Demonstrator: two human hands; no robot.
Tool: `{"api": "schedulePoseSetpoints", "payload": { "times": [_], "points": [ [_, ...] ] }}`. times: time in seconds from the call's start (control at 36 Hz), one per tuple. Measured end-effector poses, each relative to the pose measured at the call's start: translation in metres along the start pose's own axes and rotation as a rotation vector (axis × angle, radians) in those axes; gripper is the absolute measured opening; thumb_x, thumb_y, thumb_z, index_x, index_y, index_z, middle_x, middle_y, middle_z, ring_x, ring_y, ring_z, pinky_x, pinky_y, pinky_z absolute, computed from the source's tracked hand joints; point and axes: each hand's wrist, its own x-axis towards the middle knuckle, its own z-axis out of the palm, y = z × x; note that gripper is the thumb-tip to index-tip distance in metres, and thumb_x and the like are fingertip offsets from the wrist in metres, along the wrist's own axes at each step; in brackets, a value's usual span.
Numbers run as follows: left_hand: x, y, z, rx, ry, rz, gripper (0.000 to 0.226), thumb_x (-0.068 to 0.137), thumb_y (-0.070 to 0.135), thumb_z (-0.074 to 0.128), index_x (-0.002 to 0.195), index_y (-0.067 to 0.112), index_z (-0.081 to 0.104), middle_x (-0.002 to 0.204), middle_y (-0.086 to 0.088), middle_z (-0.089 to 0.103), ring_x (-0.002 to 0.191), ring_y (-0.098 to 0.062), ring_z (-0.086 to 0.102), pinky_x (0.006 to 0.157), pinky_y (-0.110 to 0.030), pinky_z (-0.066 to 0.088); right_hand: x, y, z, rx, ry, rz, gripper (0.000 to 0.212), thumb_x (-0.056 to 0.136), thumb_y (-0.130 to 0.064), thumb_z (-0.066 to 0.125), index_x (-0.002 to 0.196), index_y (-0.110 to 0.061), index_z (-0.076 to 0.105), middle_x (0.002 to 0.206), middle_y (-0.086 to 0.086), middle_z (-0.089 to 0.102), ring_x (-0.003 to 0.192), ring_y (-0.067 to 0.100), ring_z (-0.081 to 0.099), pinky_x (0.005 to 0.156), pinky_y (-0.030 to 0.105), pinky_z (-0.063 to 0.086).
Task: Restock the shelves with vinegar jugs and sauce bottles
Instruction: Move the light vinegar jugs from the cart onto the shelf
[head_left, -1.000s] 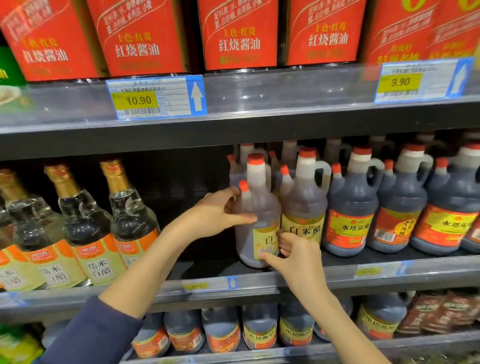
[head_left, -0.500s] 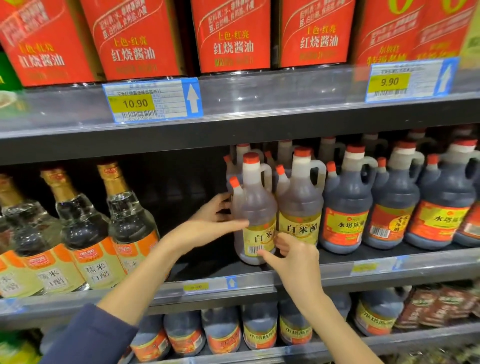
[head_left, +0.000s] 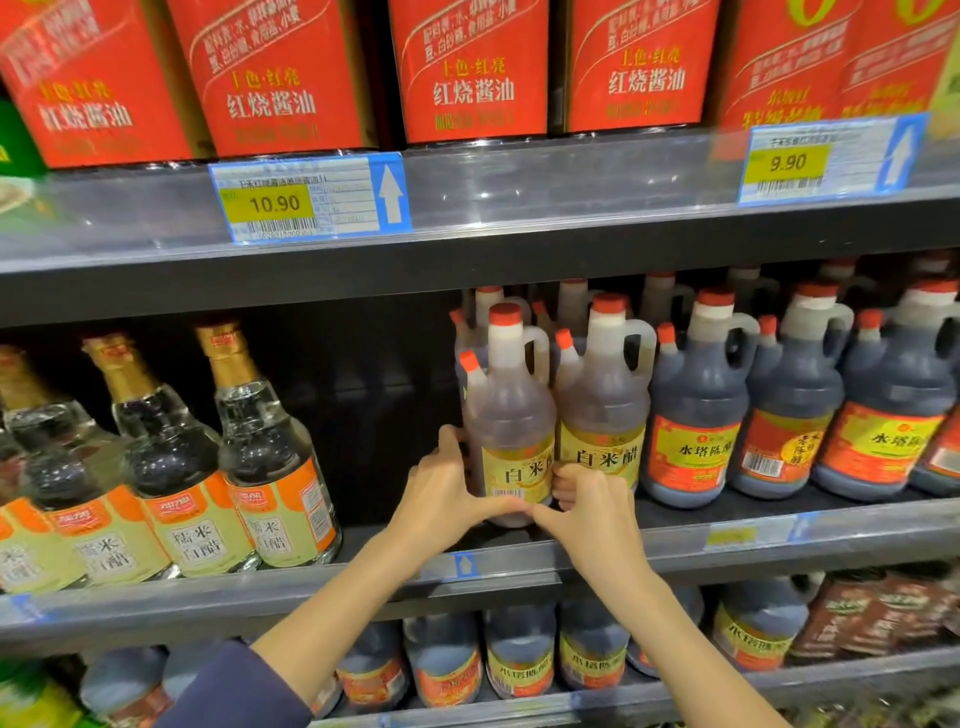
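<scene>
- On the middle shelf (head_left: 779, 535), head view: your left hand (head_left: 441, 499) has slid down the pale vinegar jug (head_left: 511, 415); with your right hand (head_left: 587, 506) it now clasps the base, thumbs meeting in front.
- That jug stands at the row's left end, just beside its twin jug (head_left: 602, 415), label turned further forward: placement looks nearly finished.
</scene>
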Motion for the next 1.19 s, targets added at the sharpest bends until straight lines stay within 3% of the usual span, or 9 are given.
{"api": "schedulePoseSetpoints", "payload": {
  "times": [0.14, 0.31, 0.69, 0.78, 0.92, 1.03, 1.14, 1.19],
  "points": [
    [0.011, -0.014, -0.003, -0.117, -0.104, -0.023, 0.075, 0.058, 0.049, 0.085, 0.109, 0.025, 0.034, 0.099, 0.013, 0.056, 0.08, 0.002, 0.057, 0.061, -0.008, 0.047, -0.002, -0.005, 0.0, -0.01, 0.04, 0.011, 0.031, 0.071, -0.03, 0.082, 0.081, -0.005, 0.068, 0.075, 0.009, 0.07, 0.077, 0.023, 0.067, 0.07, 0.04, 0.054],
    [0.027, -0.027, -0.005, -0.244, -0.235, -0.084, 0.086, 0.054, 0.045, 0.089, 0.121, 0.027, 0.037, 0.111, 0.005, 0.062, 0.102, -0.011, 0.063, 0.09, -0.038, 0.055, -0.003, -0.01, 0.001, -0.006, 0.067, 0.026, 0.033, 0.07, -0.027, 0.082, 0.09, -0.003, 0.071, 0.079, 0.011, 0.072, 0.08, 0.027, 0.067, 0.072, 0.04, 0.054],
    [0.035, -0.031, -0.01, -0.287, -0.306, -0.077, 0.093, 0.05, 0.049, 0.087, 0.126, 0.029, 0.037, 0.118, 0.001, 0.061, 0.109, -0.013, 0.061, 0.094, -0.041, 0.053, -0.004, -0.018, 0.001, -0.005, 0.103, 0.069, 0.03, 0.07, -0.026, 0.082, 0.082, -0.001, 0.071, 0.076, 0.013, 0.072, 0.076, 0.03, 0.066, 0.068, 0.042, 0.054],
    [0.033, -0.028, -0.01, -0.275, -0.314, -0.096, 0.086, 0.058, 0.039, 0.088, 0.126, 0.029, 0.036, 0.121, 0.0, 0.06, 0.11, -0.013, 0.059, 0.096, -0.04, 0.052, -0.005, -0.017, 0.0, 0.011, 0.104, 0.085, 0.029, 0.07, -0.025, 0.083, 0.082, -0.001, 0.071, 0.075, 0.012, 0.072, 0.076, 0.029, 0.066, 0.068, 0.042, 0.054],
    [0.025, -0.02, -0.011, -0.165, -0.342, -0.103, 0.087, 0.07, 0.041, 0.08, 0.14, 0.02, 0.033, 0.135, -0.001, 0.053, 0.118, -0.015, 0.054, 0.099, -0.032, 0.048, -0.004, -0.015, -0.008, 0.035, 0.048, 0.082, 0.032, 0.071, -0.031, 0.081, 0.084, -0.003, 0.071, 0.077, 0.009, 0.072, 0.077, 0.024, 0.067, 0.071, 0.042, 0.055],
    [0.013, -0.012, -0.021, 0.056, -0.427, -0.109, 0.084, 0.07, 0.067, 0.066, 0.138, 0.021, 0.042, 0.139, 0.0, 0.052, 0.122, -0.016, 0.052, 0.101, -0.031, 0.045, -0.007, -0.017, -0.024, 0.038, -0.064, 0.05, 0.032, 0.077, -0.031, 0.075, 0.095, -0.004, 0.071, 0.09, 0.009, 0.072, 0.086, 0.021, 0.066, 0.077, 0.04, 0.055],
    [-0.002, 0.002, -0.033, 0.334, -0.458, -0.115, 0.098, 0.066, 0.084, 0.044, 0.142, 0.021, 0.042, 0.142, -0.001, 0.049, 0.126, -0.02, 0.049, 0.101, -0.038, 0.044, -0.014, -0.011, -0.045, -0.014, -0.151, -0.013, 0.037, 0.081, -0.033, 0.071, 0.106, -0.006, 0.069, 0.091, 0.004, 0.068, 0.087, 0.017, 0.061, 0.077, 0.029, 0.05],
    [-0.01, 0.01, -0.036, 0.421, -0.45, -0.111, 0.097, 0.071, 0.082, 0.043, 0.145, 0.018, 0.038, 0.145, -0.001, 0.045, 0.129, -0.021, 0.046, 0.101, -0.039, 0.043, -0.018, -0.003, -0.056, -0.036, -0.195, 0.0, 0.048, 0.081, -0.035, 0.07, 0.12, -0.008, 0.063, 0.113, 0.006, 0.068, 0.106, 0.021, 0.061, 0.09, 0.033, 0.049]
  ]
}}
